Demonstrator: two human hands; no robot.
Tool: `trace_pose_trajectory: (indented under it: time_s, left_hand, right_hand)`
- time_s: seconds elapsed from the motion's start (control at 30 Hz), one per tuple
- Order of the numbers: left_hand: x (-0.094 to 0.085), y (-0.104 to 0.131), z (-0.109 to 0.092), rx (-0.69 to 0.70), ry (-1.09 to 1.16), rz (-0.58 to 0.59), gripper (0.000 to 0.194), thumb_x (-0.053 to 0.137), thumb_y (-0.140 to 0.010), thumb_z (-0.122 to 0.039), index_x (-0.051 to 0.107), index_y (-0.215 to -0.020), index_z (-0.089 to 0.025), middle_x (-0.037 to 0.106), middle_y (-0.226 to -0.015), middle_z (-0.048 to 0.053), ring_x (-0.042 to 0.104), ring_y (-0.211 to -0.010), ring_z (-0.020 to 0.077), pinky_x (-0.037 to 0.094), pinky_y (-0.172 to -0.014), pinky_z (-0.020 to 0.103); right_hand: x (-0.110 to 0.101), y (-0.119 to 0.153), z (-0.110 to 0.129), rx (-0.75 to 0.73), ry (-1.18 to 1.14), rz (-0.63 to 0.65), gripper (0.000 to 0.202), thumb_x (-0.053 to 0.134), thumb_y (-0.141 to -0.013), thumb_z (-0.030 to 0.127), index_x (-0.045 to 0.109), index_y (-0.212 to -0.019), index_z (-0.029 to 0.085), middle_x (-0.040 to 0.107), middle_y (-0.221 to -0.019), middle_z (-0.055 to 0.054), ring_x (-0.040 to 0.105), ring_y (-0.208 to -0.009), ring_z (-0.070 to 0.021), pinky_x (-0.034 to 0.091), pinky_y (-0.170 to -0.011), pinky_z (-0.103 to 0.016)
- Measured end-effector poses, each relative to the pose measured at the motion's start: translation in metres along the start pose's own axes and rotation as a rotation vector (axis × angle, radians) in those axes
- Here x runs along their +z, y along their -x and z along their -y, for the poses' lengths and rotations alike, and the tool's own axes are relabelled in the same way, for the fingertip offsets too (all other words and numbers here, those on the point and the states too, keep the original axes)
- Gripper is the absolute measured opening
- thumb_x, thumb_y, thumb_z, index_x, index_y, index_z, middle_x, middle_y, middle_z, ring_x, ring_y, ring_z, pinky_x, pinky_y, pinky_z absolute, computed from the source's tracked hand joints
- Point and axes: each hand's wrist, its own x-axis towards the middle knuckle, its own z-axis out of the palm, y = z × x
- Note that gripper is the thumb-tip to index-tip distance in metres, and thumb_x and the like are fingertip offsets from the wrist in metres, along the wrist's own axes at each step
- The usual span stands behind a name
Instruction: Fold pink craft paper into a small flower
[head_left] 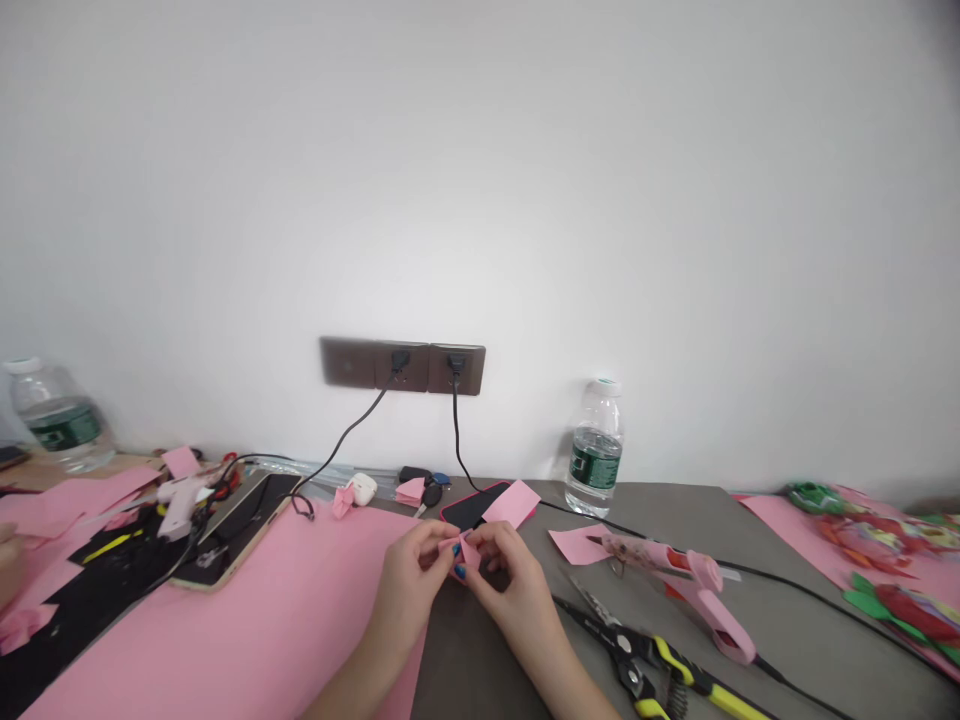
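Note:
Near the bottom middle, my left hand (411, 572) and my right hand (511, 572) meet, both pinching one small folded piece of pink paper (468, 556) between thumbs and fingertips. Blue nail polish shows on the thumbs. Just behind my hands lies a dark phone with a pink edge (469, 508), with a pink paper square (512, 503) partly over it. A large pink sheet (300, 610) spreads under and left of my left forearm.
A pink glue gun (712, 610), a pink paper piece (579, 545) and yellow-black pliers (630, 650) lie to the right. A water bottle (595, 450) stands by the wall. Left are a large phone (236, 530), another glue gun (177, 503) and another person's hand (9, 565). Cables cross the table.

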Motion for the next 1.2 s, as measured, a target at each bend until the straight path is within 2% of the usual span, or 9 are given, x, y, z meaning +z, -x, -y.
trace_pose_trajectory:
  time_s: [0.13,0.3,0.53,0.6,0.7,0.83,1.03,1.2]
  left_hand:
    - [0.0009,0.0038,-0.0075,0.062,-0.081,-0.007,0.015,0.06,-0.082,-0.029,0.068,-0.086,-0.017,0.075,-0.081,0.006,0.072,-0.073,0.0222,0.055,-0.068,0.03]
    - [0.0005,0.0054,-0.0112,0.086,-0.14,-0.024,0.015,0.058,-0.083,-0.028,0.069,-0.086,-0.018,0.075,-0.078,0.004,0.07,-0.068,0.02,0.053,-0.067,0.028]
    - [-0.0015,0.003,-0.0095,0.121,-0.171,-0.043,0.014,0.059,-0.083,-0.028,0.07,-0.085,-0.019,0.075,-0.08,0.005,0.072,-0.079,0.0227,0.054,-0.071,0.028]
    - [-0.0017,0.0031,-0.0091,0.132,-0.172,-0.05,0.014,0.06,-0.082,-0.029,0.07,-0.085,-0.02,0.076,-0.081,0.005,0.072,-0.081,0.0234,0.055,-0.072,0.028]
    - [-0.0016,0.0037,-0.0085,0.137,-0.175,-0.054,0.013,0.06,-0.081,-0.027,0.07,-0.086,-0.019,0.075,-0.08,0.004,0.071,-0.074,0.0211,0.054,-0.071,0.028]
    - [-0.001,0.0047,-0.0079,0.139,-0.181,-0.037,0.012,0.059,-0.081,-0.024,0.068,-0.088,-0.02,0.075,-0.077,0.003,0.07,-0.067,0.0184,0.054,-0.066,0.025]
    - [0.0013,0.0041,-0.0068,0.199,-0.235,0.007,0.017,0.058,-0.081,-0.021,0.068,-0.094,-0.023,0.076,-0.091,0.004,0.072,-0.083,0.0204,0.056,-0.075,0.027]
    - [0.0013,0.0035,-0.0052,0.18,-0.21,-0.019,0.022,0.059,-0.08,-0.021,0.064,-0.102,-0.022,0.075,-0.09,0.005,0.072,-0.078,0.0202,0.056,-0.07,0.027]
  right_hand:
    - [-0.0001,0.0012,0.0004,0.005,0.047,-0.008,0.005,0.061,-0.084,0.024,0.063,-0.08,0.02,0.062,-0.078,-0.004,0.057,-0.066,-0.0165,0.045,-0.059,-0.026]
    - [-0.0026,0.0006,0.0018,0.064,0.01,0.012,0.011,0.062,-0.084,0.029,0.065,-0.081,0.019,0.063,-0.073,-0.003,0.053,-0.058,-0.0149,0.042,-0.053,-0.026]
    - [-0.0059,-0.002,-0.0026,0.135,-0.106,0.042,0.017,0.063,-0.082,0.035,0.068,-0.082,0.018,0.067,-0.078,-0.006,0.058,-0.062,-0.0172,0.043,-0.055,-0.027]
    - [-0.0064,-0.0021,-0.0043,0.145,-0.137,0.049,0.016,0.062,-0.082,0.033,0.068,-0.082,0.018,0.068,-0.079,-0.006,0.058,-0.063,-0.0174,0.044,-0.056,-0.027]
    - [-0.0065,-0.0019,-0.0032,0.13,-0.1,0.051,0.011,0.06,-0.08,0.024,0.068,-0.085,0.018,0.066,-0.073,-0.003,0.055,-0.058,-0.0158,0.042,-0.054,-0.025]
    - [-0.0056,-0.0013,0.0025,0.08,-0.009,0.026,0.011,0.056,-0.076,0.015,0.064,-0.083,0.019,0.061,-0.068,-0.001,0.052,-0.055,-0.0144,0.04,-0.051,-0.024]
    - [-0.0026,0.0016,0.0007,0.113,-0.063,0.019,0.003,0.054,-0.082,0.022,0.054,-0.08,0.021,0.06,-0.07,-0.002,0.058,-0.057,-0.0159,0.044,-0.052,-0.024]
    - [-0.0012,0.0036,-0.0036,0.128,-0.075,0.041,0.006,0.052,-0.085,0.023,0.048,-0.081,0.022,0.056,-0.069,0.001,0.06,-0.058,-0.0163,0.045,-0.054,-0.024]
